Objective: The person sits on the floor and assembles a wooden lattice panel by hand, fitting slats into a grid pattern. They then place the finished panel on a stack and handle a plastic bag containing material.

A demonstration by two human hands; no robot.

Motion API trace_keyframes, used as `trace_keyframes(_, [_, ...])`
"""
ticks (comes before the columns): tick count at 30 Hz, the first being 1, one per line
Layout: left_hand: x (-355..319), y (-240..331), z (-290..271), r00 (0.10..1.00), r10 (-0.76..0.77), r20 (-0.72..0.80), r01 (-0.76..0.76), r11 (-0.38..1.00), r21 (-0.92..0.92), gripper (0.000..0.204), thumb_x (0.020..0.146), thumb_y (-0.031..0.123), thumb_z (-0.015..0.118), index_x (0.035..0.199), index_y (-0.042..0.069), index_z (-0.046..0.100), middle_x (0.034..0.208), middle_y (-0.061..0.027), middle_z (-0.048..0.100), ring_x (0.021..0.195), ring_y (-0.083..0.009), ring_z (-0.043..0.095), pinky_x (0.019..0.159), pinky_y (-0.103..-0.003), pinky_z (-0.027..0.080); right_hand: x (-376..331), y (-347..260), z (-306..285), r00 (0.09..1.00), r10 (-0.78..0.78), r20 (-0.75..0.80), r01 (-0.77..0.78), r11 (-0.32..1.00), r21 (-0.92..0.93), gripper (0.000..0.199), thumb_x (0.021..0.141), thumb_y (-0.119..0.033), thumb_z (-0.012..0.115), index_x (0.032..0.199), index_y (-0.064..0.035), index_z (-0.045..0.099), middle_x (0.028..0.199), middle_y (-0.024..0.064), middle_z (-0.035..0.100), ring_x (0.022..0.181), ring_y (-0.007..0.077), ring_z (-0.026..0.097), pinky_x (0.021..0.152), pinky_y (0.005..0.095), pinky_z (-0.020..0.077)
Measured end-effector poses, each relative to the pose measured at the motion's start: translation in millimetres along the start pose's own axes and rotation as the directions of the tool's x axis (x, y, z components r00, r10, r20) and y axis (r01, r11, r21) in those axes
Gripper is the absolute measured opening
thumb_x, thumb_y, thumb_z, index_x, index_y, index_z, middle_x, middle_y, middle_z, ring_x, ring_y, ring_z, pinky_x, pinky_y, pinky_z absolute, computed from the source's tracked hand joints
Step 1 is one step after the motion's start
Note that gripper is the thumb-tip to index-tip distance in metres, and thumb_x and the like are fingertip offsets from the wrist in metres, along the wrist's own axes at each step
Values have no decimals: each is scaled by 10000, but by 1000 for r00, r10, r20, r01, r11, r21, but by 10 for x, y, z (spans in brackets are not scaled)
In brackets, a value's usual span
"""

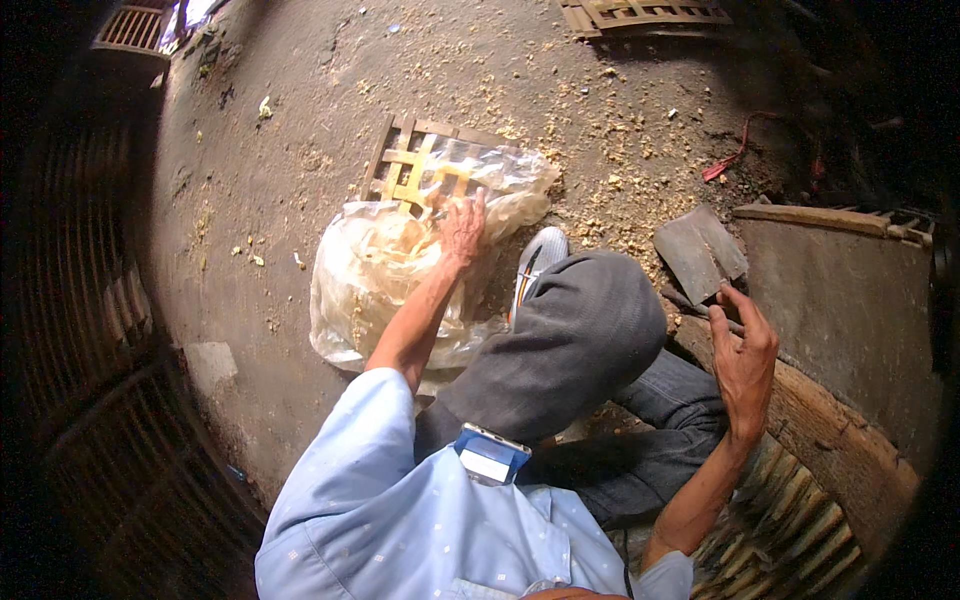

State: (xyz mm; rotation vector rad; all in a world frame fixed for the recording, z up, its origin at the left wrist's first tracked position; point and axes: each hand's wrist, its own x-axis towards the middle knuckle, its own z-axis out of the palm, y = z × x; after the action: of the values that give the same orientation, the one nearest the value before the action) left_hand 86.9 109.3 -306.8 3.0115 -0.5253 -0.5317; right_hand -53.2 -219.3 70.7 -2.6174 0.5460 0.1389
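My left hand (462, 230) lies with its fingers stretched out on a crumpled, cloudy plastic sheet (365, 255). Part of the sheet covers a slatted wooden lattice (400, 160), whose far left corner shows bare. To the right, the fingers and thumb of my right hand (745, 355) are bent toward each other at the near corner of a flat grey metal blade (698, 248). A dark rod passes by these fingers. Whether they grip the rod, the blade or something small cannot be made out.
Yellowish crumbs (620, 190) are strewn over the dark ground. A grey board (840, 300) with a wooden edge stands at the right, beside a thick plank (830, 420). Another slatted wooden piece (650, 12) lies at the far edge. My bent knee (590, 320) is between my hands.
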Motion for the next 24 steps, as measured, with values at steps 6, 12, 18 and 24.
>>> trace_keyframes(6, [-893, -691, 458, 990, 78, -115, -116, 924, -363, 603, 745, 108, 651, 1324, 100, 484, 1120, -166, 585, 969, -388, 598, 787, -488, 501, 120, -36, 118, 989, 80, 127, -79, 997, -20, 305, 928, -172, 643, 1185, -9, 639, 1138, 195, 677, 1049, 349, 652, 917, 419, 497])
trace_keyframes(12, [-2887, -1130, 588, 975, 20, -220, -78, 962, -262, 402, 745, 123, 656, 1128, 36, 567, 999, -261, 569, 801, -443, 607, 660, -529, 492, 238, 65, 292, 896, 126, 425, -111, 992, -59, 372, 911, -230, 660, 1209, -10, 626, 1148, 213, 668, 1040, 361, 647, 906, 428, 495])
trace_keyframes(18, [-2942, -1097, -24, 463, 185, 867, 129, 953, -272, 387, 791, 283, 698, 1062, 8, 678, 978, -245, 682, 879, -369, 678, 764, -452, 536, 479, 4, 298, 926, -76, 369, 98, 994, -42, 397, 887, -236, 685, 1210, -13, 622, 1139, 222, 665, 1035, 391, 639, 904, 441, 497])
trace_keyframes(24, [-527, -488, -1724, 958, 26, 285, 203, 639, -742, 530, 932, 415, 642, 1284, 22, 589, 1143, -172, 687, 1019, -269, 671, 869, -429, 560, 631, -235, -138, 918, -197, 345, 189, 980, 58, 372, 885, -225, 683, 1183, -8, 634, 1096, 199, 679, 1030, 357, 642, 918, 429, 489])
